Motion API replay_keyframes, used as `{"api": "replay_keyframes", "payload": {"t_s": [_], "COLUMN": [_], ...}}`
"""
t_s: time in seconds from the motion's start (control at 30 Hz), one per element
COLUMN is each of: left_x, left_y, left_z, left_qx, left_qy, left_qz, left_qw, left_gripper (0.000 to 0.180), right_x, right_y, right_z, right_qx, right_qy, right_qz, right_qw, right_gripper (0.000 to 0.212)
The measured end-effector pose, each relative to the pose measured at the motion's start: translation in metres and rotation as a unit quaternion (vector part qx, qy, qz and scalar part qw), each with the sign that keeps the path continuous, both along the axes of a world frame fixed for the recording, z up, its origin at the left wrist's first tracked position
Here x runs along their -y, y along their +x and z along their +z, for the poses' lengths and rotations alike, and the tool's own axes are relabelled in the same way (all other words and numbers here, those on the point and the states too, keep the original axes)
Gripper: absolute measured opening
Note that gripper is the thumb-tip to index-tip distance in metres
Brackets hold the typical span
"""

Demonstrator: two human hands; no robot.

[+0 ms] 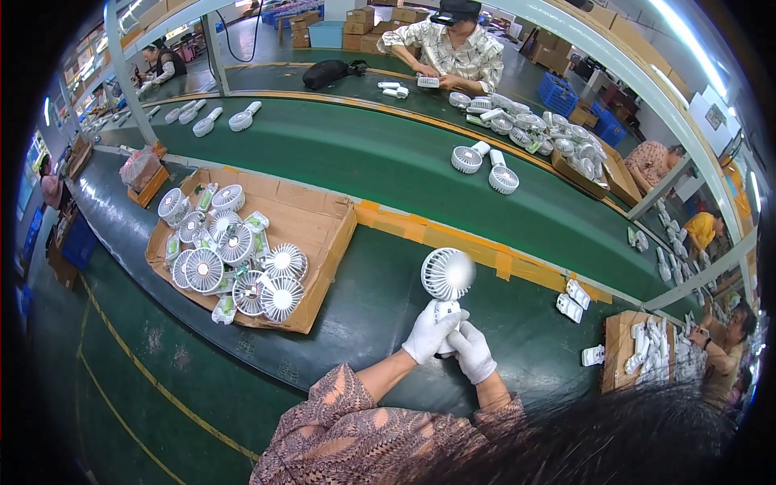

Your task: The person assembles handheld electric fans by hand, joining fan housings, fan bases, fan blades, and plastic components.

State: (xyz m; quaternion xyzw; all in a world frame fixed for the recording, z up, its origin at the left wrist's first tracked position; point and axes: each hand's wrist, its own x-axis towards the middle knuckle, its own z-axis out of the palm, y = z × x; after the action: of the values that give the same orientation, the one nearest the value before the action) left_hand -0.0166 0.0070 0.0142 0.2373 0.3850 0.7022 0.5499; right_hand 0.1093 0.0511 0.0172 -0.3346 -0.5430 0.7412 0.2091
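Note:
Both my hands wear white gloves and meet at the handle of a small white handheld fan (443,275). Its round slatted head points away from me, above the dark green bench. My left hand (431,333) wraps the handle from the left. Against the lower handle from the right, my right hand (472,352) has its fingers closed. Part of the handle is hidden by the gloves. To the left, a shallow cardboard box (319,311) holds several white fan heads (204,270) with green-and-white pieces among them.
White plastic handle parts (571,301) lie on the bench at right, beside a carton of more handles (621,347). Beyond the yellow-taped edge runs a green conveyor (339,153) carrying finished-looking fans (503,175). Across it, a co-worker (453,48) handles a fan near a heaped box.

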Motion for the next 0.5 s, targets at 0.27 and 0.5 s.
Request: {"api": "replay_keyframes", "payload": {"t_s": [0.27, 0.5], "left_x": [0.004, 0.002], "left_y": [0.001, -0.012], "left_z": [0.012, 0.036], "left_qx": [-0.027, -0.660], "left_qy": [-0.029, 0.148], "left_qz": [0.007, 0.182], "left_qw": [0.999, 0.714], "left_gripper": [0.027, 0.022], "right_x": [0.001, -0.034], "right_y": [0.001, 0.057], "right_z": [0.009, -0.022], "right_qx": [0.048, -0.144], "right_qy": [0.055, -0.097], "right_qz": [0.014, -0.045], "right_qw": [0.997, 0.984], "right_gripper": [0.030, 0.032]}}
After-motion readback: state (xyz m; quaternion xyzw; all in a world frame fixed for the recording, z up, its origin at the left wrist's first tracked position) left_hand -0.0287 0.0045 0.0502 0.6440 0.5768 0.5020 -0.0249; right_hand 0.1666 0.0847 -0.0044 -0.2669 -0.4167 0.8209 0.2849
